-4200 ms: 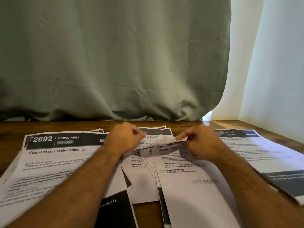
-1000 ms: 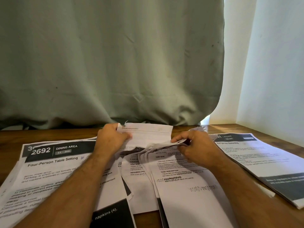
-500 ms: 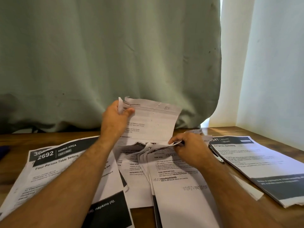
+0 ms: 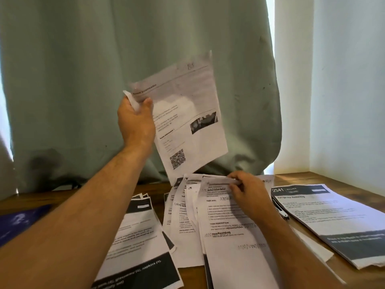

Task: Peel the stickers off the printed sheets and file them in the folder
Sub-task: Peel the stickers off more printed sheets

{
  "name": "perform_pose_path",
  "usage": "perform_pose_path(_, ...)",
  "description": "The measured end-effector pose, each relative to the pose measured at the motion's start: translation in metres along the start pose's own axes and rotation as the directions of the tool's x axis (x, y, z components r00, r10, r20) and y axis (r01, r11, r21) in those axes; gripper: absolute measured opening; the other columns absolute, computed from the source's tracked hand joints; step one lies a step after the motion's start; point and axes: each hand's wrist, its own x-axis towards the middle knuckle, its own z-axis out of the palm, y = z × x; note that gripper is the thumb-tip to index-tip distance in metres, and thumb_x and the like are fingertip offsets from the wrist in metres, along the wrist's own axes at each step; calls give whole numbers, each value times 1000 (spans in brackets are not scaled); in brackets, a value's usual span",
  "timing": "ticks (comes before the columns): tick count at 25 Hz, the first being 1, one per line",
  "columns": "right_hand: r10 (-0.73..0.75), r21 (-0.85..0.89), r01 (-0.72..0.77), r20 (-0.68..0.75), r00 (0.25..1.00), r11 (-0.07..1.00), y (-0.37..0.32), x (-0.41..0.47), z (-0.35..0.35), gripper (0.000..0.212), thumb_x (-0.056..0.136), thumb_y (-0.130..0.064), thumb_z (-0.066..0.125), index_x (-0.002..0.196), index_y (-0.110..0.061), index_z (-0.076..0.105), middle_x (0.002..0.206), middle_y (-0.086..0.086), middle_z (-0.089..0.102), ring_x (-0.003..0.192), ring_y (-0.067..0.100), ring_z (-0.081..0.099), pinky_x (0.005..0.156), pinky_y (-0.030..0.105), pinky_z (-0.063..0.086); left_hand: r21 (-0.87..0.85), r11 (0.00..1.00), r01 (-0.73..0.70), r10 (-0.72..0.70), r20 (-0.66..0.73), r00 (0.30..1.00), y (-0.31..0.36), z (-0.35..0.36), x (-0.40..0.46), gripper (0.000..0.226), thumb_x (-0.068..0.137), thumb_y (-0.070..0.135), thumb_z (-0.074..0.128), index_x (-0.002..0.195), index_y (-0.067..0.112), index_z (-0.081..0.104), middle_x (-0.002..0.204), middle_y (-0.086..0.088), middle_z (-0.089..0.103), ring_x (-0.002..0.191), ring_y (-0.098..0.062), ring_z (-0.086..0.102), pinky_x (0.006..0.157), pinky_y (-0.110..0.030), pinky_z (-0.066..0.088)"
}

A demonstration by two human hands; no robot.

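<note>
My left hand point(image 4: 135, 119) grips the top left corner of a printed sheet point(image 4: 187, 113) and holds it up in the air in front of the curtain; the sheet bears a small photo and a QR code. My right hand point(image 4: 248, 190) pinches the top edge of the uppermost sheet point(image 4: 229, 230) of a fanned pile in the middle of the wooden table. A dark blue folder point(image 4: 18, 222) lies at the left edge. I cannot make out any sticker.
A stack of sheets headed 2541 point(image 4: 333, 222) lies to the right, with a black pen point(image 4: 280, 209) beside it. More printed sheets point(image 4: 137, 243) lie under my left forearm. A grey-green curtain point(image 4: 83, 80) hangs behind the table point(image 4: 302, 178); a white wall stands at the right.
My left hand has lifted the sheet off the pile, from table height up in front of the curtain. My right hand stayed pinching the pile's top edge. The view shifted, bringing the blue folder in.
</note>
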Motion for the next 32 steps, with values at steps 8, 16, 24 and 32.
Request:
perform_pose_path(8,-284,79,405,-590,756,911,-35,-8,-27,15,87,-4,58,97,-7,68,91,8,65,81,18,63,74,24,55,44,989,-142,145,-67,987,52,-29,31,9,89,15,61,98,19,60,89,9,67,73,2,62,71,-18,53)
perform_pose_path(16,-292,152,480,-625,724,864,-54,-6,-64,13,86,-11,52,92,-13,63,81,5,63,69,32,64,61,38,56,210,849,485,-484,-58,873,-99,-66,-45,30,93,11,61,122,11,65,107,-3,69,92,-24,65,71,-32,53)
perform_pose_path(24,-386,-13,466,-582,716,885,-59,22,-62,10,85,-9,55,85,-4,63,74,6,62,66,22,59,58,23,45,-45,561,827,-827,15,562,-169,-73,-82,33,82,-2,73,109,13,61,99,-13,73,84,-39,73,76,-60,59)
perform_pose_path(32,-276,-162,254,-130,952,953,-100,66,-23,18,83,-14,56,88,-18,72,68,-12,63,65,10,63,61,28,53,11,621,784,-778,127,615,-159,-75,-92,20,91,0,66,101,17,66,100,-12,74,86,-36,73,75,-52,61)
